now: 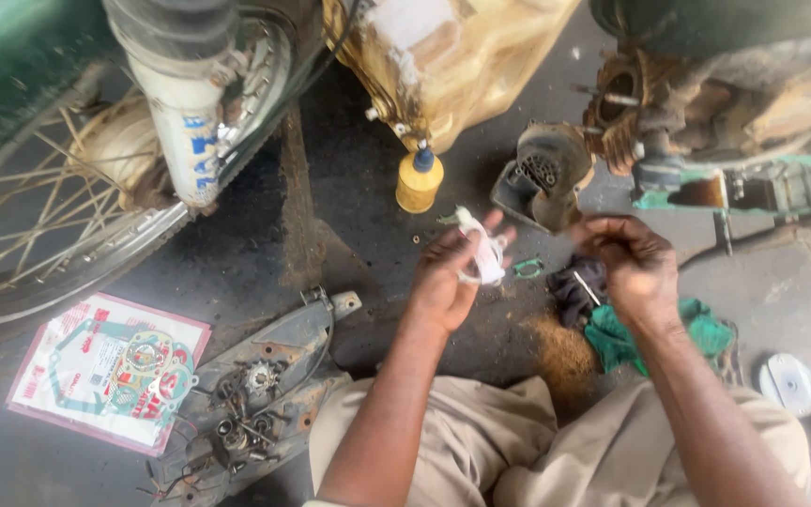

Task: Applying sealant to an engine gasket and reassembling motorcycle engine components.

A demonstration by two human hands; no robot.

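Left hand [448, 277], fingers pinching a small white packet [485, 252]; right hand [633, 265], fingers curled together, above green rag [626, 340].

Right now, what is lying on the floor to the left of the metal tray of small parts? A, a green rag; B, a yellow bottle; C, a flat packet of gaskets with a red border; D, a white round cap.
C: the flat gasket packet lies on the floor just left of the parts tray, while the yellow bottle, green rag and white cap all lie further right.
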